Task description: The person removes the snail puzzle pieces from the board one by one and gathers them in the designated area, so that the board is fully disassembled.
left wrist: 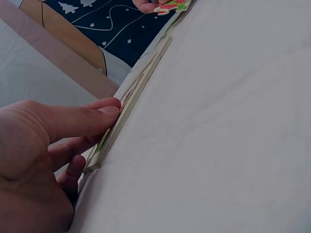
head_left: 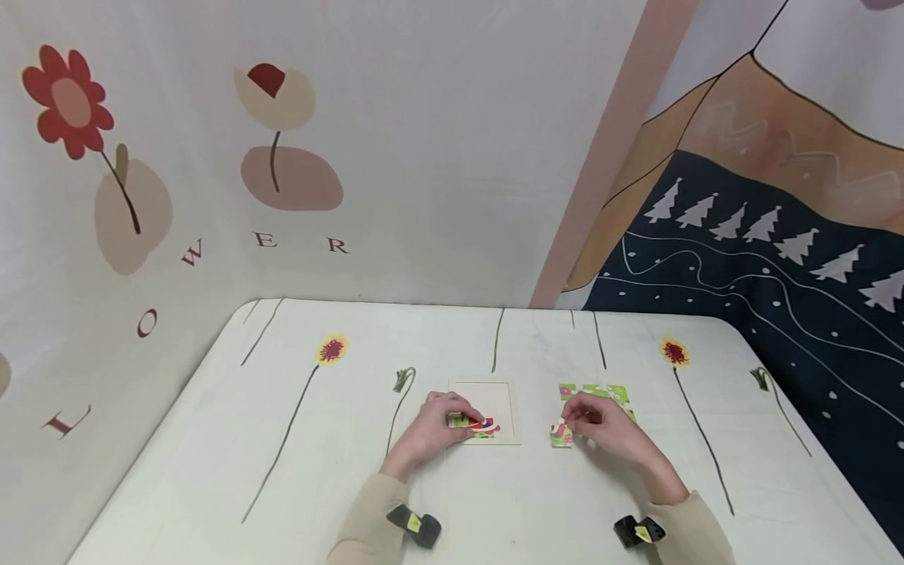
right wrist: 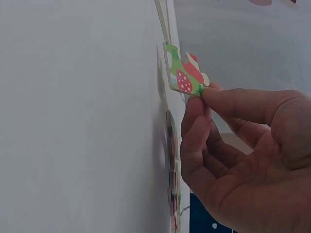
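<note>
In the head view, a square puzzle tray (head_left: 518,416) lies on the table with several colourful pieces (head_left: 487,428) along its lower part. The left hand (head_left: 432,428) reaches over its left side, fingertips on these pieces. The left wrist view shows thumb and index close together just behind the tray's edge (left wrist: 131,109); what lies under the fingertips is hidden. My right hand (head_left: 603,424) pinches a jigsaw piece (right wrist: 184,73) by one corner between thumb and forefinger. That piece, green with a spotted strawberry and a red-and-white patch, is held tilted, above the table.
More jigsaw pieces (head_left: 600,389) lie flat under and behind the right hand, partly covered by it. The white cloth (head_left: 282,439) bears printed flowers. A patterned curtain (head_left: 438,157) stands behind the table. Small black cameras (head_left: 424,531) sit on both wrists.
</note>
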{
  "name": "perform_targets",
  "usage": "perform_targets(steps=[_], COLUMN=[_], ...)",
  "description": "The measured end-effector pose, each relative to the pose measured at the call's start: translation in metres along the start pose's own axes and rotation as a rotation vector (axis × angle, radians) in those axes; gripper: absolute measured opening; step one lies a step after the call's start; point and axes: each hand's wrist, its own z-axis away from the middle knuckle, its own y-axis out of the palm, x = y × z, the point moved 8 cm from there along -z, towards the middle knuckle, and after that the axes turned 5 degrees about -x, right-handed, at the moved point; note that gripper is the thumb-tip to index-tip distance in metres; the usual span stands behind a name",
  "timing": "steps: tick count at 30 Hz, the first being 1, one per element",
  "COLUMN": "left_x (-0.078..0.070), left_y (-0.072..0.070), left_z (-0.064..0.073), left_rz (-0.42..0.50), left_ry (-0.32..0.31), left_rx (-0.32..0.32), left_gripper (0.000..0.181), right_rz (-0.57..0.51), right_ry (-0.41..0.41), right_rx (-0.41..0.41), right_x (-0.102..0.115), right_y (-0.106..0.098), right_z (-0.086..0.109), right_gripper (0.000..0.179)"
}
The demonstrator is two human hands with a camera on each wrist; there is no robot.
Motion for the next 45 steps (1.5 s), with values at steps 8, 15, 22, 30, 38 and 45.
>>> perform_targets(steps=[8, 15, 22, 30, 38, 45], left_x=[0.001, 0.0, 0.0, -0.001, -0.001, -0.001], left_y=[0.0, 0.0, 0.0, -0.001, 0.0, 0.0], left_z=[-0.001, 0.0, 0.0, 0.0, 0.0, -0.001], left_rz=[-0.01, -0.007, 0.008, 0.008, 0.019, 0.009], left_ry=[0.006, 0.002, -0.001, 0.005, 0.005, 0.002], left_rx=[0.005, 0.003, 0.002, 0.01, 0.017, 0.017], left_gripper=[0.023, 0.022, 0.022, 0.024, 0.023, 0.022], right_rz=[-0.005, 0.005, 0.05, 0.077, 0.079, 0.097], right_ry=[0.015, 0.058, 0.05, 0.066, 0.118, 0.113], right_rx=[-0.001, -0.014, -0.026, -0.04, -0.064, -0.07], right_x=[-0.004, -0.01, -0.016, -0.02, -0.028, -0.031], right_y=[-0.009, -0.02, -0.028, -0.037, -0.048, -0.055], right_z=[0.005, 0.011, 0.016, 0.022, 0.028, 0.033], right_gripper=[0.008, 0.013, 0.013, 0.013, 0.014, 0.012])
